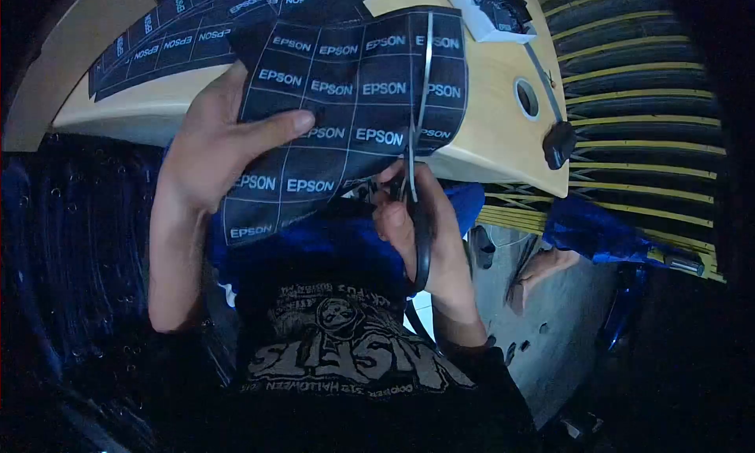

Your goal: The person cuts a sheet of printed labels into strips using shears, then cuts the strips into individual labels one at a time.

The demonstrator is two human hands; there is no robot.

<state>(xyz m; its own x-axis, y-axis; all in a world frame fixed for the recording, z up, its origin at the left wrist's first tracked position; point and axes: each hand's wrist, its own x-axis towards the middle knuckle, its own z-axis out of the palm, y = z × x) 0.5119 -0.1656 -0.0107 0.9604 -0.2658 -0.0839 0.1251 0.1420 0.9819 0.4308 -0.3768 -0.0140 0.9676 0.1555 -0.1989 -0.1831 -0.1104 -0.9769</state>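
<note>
My left hand grips a black sheet printed with a grid of EPSON labels, its thumb lying on top and its fingers hidden underneath. The sheet is lifted and slightly curved, over the table's near edge. In my right hand is a pair of scissors with black handles. One long blade lies over the sheet near its right side, along the last column of labels. The other blade is mostly hidden beneath the sheet.
More EPSON label sheets lie on the pale wooden table at the far left. A white box of dark pieces sits at the back right. The tabletop has a round hole. A yellow folding gate stands on the right.
</note>
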